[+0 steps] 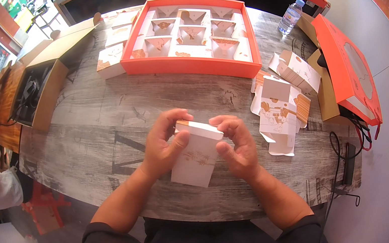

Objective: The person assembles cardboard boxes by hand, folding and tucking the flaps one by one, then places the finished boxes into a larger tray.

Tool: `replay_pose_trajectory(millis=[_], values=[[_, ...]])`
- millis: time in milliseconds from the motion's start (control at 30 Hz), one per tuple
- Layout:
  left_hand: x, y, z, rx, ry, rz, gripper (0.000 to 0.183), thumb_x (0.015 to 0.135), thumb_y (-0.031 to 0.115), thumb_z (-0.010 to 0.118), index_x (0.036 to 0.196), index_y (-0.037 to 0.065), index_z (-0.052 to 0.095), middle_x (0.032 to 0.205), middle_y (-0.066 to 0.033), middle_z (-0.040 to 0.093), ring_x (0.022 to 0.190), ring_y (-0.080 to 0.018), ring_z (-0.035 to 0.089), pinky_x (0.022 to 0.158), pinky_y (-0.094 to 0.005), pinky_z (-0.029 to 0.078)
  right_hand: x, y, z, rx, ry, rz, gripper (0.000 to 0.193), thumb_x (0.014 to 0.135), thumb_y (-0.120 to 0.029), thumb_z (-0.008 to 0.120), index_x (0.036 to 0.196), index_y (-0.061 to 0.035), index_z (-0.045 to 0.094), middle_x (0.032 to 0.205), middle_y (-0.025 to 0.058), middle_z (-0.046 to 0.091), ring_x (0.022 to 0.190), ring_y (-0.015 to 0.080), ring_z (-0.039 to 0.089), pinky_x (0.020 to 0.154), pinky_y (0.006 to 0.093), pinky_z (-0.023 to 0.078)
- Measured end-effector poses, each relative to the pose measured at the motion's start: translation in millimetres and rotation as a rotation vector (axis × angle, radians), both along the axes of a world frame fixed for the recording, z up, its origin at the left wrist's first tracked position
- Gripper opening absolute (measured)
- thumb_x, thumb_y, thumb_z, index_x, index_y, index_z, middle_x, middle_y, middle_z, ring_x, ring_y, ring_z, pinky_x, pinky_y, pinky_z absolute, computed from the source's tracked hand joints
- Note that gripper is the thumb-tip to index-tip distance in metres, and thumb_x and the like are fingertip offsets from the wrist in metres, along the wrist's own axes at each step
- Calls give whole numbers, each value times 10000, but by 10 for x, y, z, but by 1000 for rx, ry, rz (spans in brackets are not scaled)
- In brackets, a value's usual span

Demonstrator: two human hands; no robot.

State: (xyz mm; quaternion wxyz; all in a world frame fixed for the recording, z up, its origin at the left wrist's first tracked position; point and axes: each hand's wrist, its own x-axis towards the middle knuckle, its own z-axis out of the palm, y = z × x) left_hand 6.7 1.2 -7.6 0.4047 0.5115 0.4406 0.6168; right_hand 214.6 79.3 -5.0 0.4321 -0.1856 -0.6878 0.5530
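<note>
A small white carton (193, 160) with faint orange-brown print stands tilted over the near middle of the table, its narrow end toward the far side. My left hand (166, 141) grips its upper left corner, thumb on the front face and fingers behind. At the upper right corner my right hand (235, 146) has its fingers bent against the carton's edge, with the thumb near the side. To the right lie flattened and half-folded white cartons (278, 118) with orange print. Beyond my hands sits a large red-orange box (191, 68) with a white divided insert.
White cartons (111, 58) stand left of the red-orange box. An open brown cardboard box (50, 96) with black cables is at the left. A water bottle (291, 17) stands far right, near an upright red box (346, 67). A power strip (349, 164) and cables lie at the right edge.
</note>
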Motion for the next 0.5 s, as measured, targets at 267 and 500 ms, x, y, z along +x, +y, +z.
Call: replay_pose_trajectory(millis=[267,500], values=[[32,-37,-3,45,177,-13,615,949,325,775,1406,26,494,1307,-115,598,1111,-141,602,981,-311,502,28,-17,4,-237,81,23,149,952,22,630,1034,-57,534,1170,86,594,1091,142,579,988,311,486],[23,-37,-33,47,208,-4,540,980,368,727,1354,24,542,1280,-112,580,1120,-153,584,957,-301,495,35,-27,58,-198,64,41,132,953,31,630,1007,-54,545,1176,88,604,1089,143,581,976,302,486]])
